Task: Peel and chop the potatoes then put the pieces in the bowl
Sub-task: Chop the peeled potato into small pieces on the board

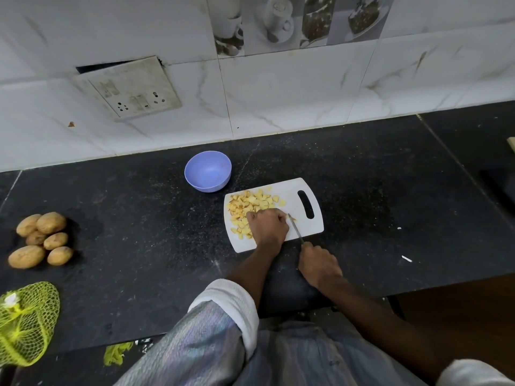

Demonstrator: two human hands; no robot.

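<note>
A white cutting board [312,228] lies on the black counter with a heap of yellow potato pieces [248,206] on its left half. My left hand [267,227] sits curled on the board over a piece of potato that it mostly hides. My right hand [319,264] grips a knife [296,228] whose blade points up to the board just right of the left hand's fingers. An empty purple bowl [208,171] stands behind the board to its left. Several whole unpeeled potatoes [41,239] lie at the far left.
A yellow-green net bag [26,324] lies at the near left edge of the counter [139,246], with a scrap of net [115,353] beside it. A tiled wall with a socket plate [131,90] rises behind. Small white scraps [406,258] lie to the right.
</note>
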